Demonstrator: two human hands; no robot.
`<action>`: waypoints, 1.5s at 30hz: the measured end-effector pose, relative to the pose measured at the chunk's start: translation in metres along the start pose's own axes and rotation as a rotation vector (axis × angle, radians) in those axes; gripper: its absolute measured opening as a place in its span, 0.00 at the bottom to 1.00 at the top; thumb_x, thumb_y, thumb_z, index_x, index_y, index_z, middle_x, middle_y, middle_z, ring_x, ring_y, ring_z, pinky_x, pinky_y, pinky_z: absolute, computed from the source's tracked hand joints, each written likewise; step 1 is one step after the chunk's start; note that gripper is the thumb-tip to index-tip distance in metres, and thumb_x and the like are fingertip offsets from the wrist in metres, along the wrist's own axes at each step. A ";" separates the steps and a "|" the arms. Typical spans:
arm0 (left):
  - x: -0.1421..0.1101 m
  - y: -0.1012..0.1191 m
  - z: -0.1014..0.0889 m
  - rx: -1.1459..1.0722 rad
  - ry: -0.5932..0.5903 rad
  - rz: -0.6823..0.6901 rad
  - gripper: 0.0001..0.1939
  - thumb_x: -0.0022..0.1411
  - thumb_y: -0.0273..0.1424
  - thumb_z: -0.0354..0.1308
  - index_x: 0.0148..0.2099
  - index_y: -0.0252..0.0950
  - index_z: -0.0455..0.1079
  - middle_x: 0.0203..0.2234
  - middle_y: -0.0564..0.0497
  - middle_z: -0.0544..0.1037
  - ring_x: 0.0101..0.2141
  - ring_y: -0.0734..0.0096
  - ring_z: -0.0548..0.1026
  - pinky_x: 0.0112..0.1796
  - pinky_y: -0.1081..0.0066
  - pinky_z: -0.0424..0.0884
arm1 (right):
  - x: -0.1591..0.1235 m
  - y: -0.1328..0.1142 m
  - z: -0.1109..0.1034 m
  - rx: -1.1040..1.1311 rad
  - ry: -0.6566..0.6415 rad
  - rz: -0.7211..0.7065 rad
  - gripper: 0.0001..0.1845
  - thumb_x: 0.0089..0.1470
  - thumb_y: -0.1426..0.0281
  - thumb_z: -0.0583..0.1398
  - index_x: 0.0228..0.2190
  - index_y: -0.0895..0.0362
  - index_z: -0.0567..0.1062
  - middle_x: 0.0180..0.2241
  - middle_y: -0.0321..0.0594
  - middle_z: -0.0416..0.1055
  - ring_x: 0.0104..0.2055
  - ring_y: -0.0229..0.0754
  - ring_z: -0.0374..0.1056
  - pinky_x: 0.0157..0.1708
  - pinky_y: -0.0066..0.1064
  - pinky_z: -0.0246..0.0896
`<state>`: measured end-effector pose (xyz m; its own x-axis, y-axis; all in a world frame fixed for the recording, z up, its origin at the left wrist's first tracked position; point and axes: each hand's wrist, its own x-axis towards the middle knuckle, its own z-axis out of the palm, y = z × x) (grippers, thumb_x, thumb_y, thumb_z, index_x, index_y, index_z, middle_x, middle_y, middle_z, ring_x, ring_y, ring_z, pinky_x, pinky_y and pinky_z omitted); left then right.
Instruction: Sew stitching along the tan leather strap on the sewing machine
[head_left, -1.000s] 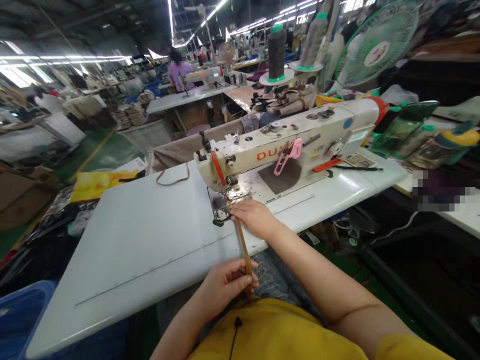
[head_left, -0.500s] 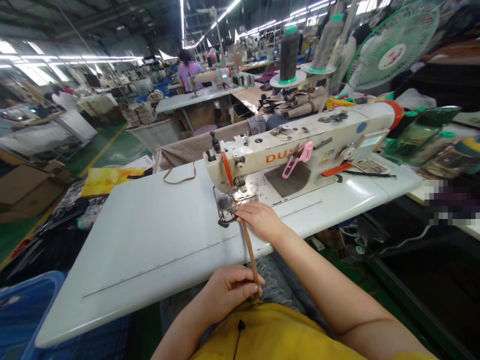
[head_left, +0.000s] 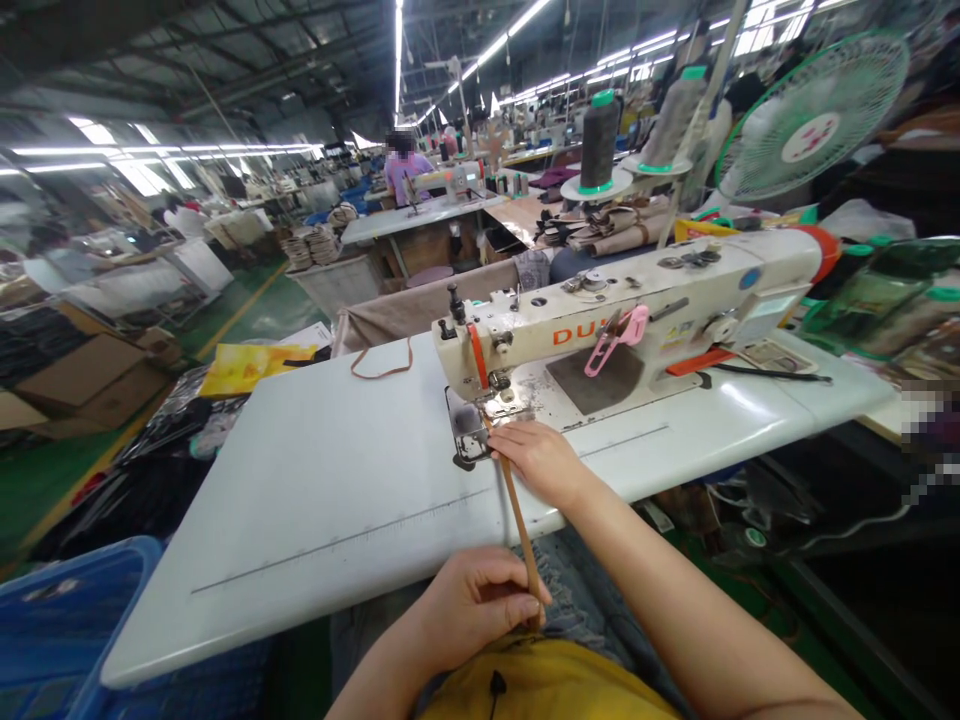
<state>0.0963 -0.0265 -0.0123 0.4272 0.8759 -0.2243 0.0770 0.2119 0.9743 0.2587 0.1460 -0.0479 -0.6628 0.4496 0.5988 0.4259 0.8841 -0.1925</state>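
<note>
Clock centred on the needle area, 12 away from wearer. Strap (head_left: 519, 515) runs from 6 up to the needle area of the sewing machine (head_left: 675, 290). Left hand (head_left: 487, 605) at 6, pinching it between thumb and fingers. Right hand (head_left: 536, 460) at 4, fingers laid long over the strap — thumb hidden, can't tell if it's pinching. Those fingers block part of the strap; machine head overhangs its far end.

Around: pink snips (head_left: 637, 322) at 2 on the machine, fan (head_left: 816, 135) further out at 2, co-worker (head_left: 409, 172) at 11, yellow bag (head_left: 251, 372) at 9 beyond the table (head_left: 322, 470).

Counts: 2 big thread spools (head_left: 601, 145) at 1, 1 loose brown cord (head_left: 384, 374) at 10 on the tabletop, 1 fan.

Containers: blue basket (head_left: 146, 565) at 8 — contents unclear. Cardboard boxes (head_left: 86, 370) at 9, insides not readable.
</note>
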 end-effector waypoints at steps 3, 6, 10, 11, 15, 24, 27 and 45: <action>0.001 -0.003 0.001 -0.019 0.011 0.002 0.12 0.65 0.37 0.68 0.42 0.32 0.83 0.33 0.45 0.82 0.34 0.68 0.79 0.38 0.73 0.74 | 0.000 0.000 0.000 -0.010 -0.009 -0.004 0.11 0.68 0.69 0.62 0.49 0.57 0.81 0.48 0.46 0.82 0.52 0.50 0.77 0.51 0.42 0.71; 0.002 -0.005 0.001 -0.049 0.017 0.007 0.14 0.64 0.39 0.68 0.42 0.32 0.82 0.33 0.45 0.82 0.33 0.67 0.79 0.38 0.71 0.74 | 0.000 -0.001 -0.001 -0.016 -0.003 -0.012 0.11 0.69 0.69 0.61 0.48 0.57 0.81 0.48 0.46 0.82 0.51 0.49 0.77 0.51 0.42 0.71; 0.002 -0.002 -0.005 0.018 -0.005 0.004 0.16 0.66 0.42 0.67 0.44 0.33 0.82 0.35 0.45 0.82 0.36 0.66 0.79 0.39 0.71 0.73 | 0.000 -0.003 -0.002 -0.014 0.018 -0.016 0.11 0.69 0.68 0.61 0.47 0.57 0.82 0.47 0.47 0.82 0.50 0.49 0.78 0.50 0.41 0.72; 0.003 0.000 -0.008 0.083 0.006 0.017 0.16 0.67 0.42 0.65 0.45 0.34 0.82 0.36 0.45 0.81 0.37 0.66 0.78 0.40 0.71 0.72 | 0.000 -0.003 -0.002 -0.012 0.023 -0.013 0.11 0.69 0.68 0.61 0.47 0.57 0.81 0.47 0.47 0.82 0.50 0.49 0.78 0.50 0.41 0.72; 0.015 0.001 -0.030 0.379 0.218 0.097 0.13 0.70 0.39 0.60 0.47 0.37 0.81 0.37 0.47 0.81 0.39 0.65 0.78 0.42 0.68 0.74 | -0.003 -0.001 0.000 0.022 0.071 0.018 0.11 0.70 0.68 0.59 0.47 0.56 0.81 0.46 0.46 0.82 0.48 0.48 0.78 0.49 0.41 0.73; 0.106 -0.009 -0.085 0.839 0.531 0.503 0.24 0.62 0.21 0.60 0.61 0.36 0.71 0.59 0.40 0.76 0.61 0.56 0.72 0.63 0.50 0.67 | -0.003 0.005 -0.009 0.439 0.215 0.197 0.14 0.71 0.64 0.57 0.47 0.53 0.81 0.44 0.45 0.81 0.47 0.44 0.77 0.50 0.37 0.73; 0.128 -0.006 -0.088 0.865 0.521 0.505 0.24 0.59 0.20 0.65 0.58 0.36 0.74 0.56 0.42 0.79 0.58 0.55 0.75 0.62 0.51 0.69 | -0.002 0.007 -0.017 0.575 0.260 0.309 0.16 0.71 0.60 0.57 0.44 0.53 0.82 0.42 0.44 0.81 0.46 0.45 0.77 0.49 0.39 0.73; 0.148 -0.001 -0.082 0.824 0.613 0.510 0.07 0.63 0.23 0.68 0.42 0.38 0.82 0.38 0.48 0.84 0.42 0.63 0.80 0.47 0.63 0.75 | -0.007 0.017 -0.027 0.832 0.563 0.740 0.30 0.67 0.44 0.56 0.34 0.56 0.82 0.27 0.41 0.76 0.32 0.44 0.71 0.34 0.34 0.66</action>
<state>0.0856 0.1385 -0.0481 0.0851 0.8900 0.4480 0.6839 -0.3792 0.6233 0.2876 0.1539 -0.0343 0.0126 0.9379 0.3467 -0.0708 0.3466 -0.9353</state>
